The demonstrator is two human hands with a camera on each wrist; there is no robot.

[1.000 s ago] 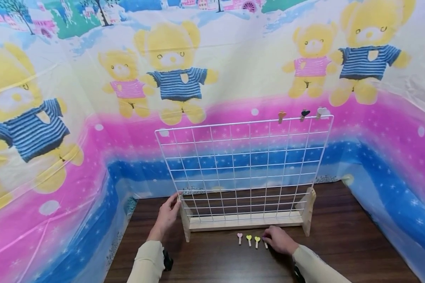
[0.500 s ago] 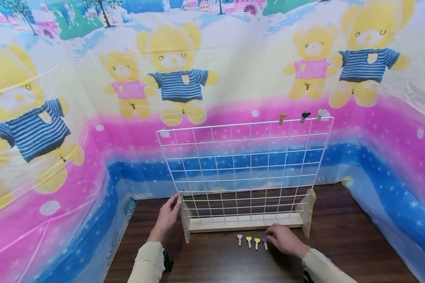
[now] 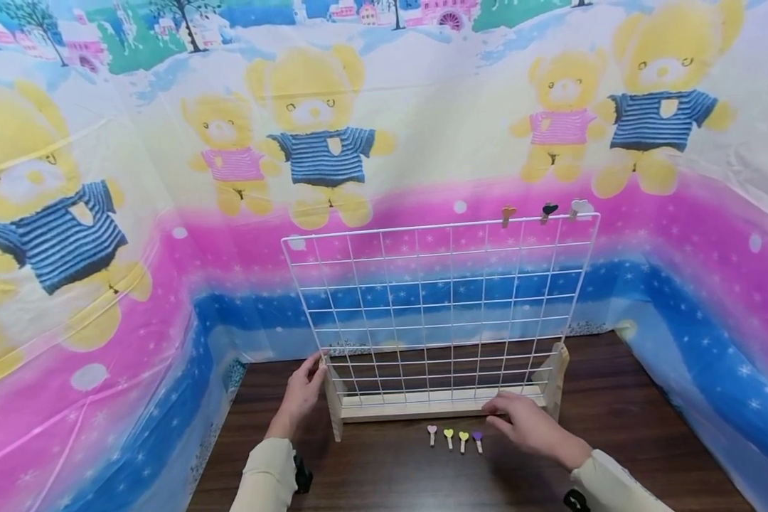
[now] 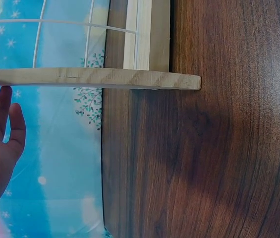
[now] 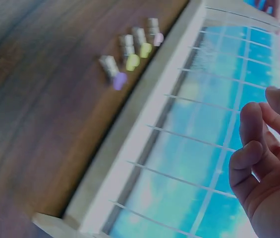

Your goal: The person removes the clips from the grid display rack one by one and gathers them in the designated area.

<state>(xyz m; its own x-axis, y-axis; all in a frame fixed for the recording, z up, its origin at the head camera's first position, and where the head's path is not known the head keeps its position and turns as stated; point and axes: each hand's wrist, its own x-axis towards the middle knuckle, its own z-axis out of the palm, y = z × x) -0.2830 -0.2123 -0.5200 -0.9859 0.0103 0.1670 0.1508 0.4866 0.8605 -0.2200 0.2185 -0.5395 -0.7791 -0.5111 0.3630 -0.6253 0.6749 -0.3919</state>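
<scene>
A white wire grid [image 3: 451,284] stands upright in a wooden base [image 3: 416,410]. My left hand [image 3: 302,390] rests its fingertips at the base's left wooden upright [image 4: 105,78], fingers mostly straight. Slightly bent and holding nothing, my right hand [image 3: 525,423] hovers by the base's front rail. To its left lies a row of small heart clothespins: a pink one [image 3: 432,435], two yellow ones [image 3: 449,438] and a purple one [image 3: 478,441]. An orange heart clothespin [image 3: 507,215], a dark one [image 3: 547,212] and a white one [image 3: 577,208] are clipped along the grid's top bar.
The dark wood-grain table [image 3: 384,476] carries the rack. Behind it and on both sides hangs a cloth printed with teddy bears [image 3: 323,114]. The base's right wooden upright [image 3: 555,380] stands close behind my right hand.
My right hand has left the purple clothespin, which lies in line with the others, and moved up and right. The left hand has stayed at the upright.
</scene>
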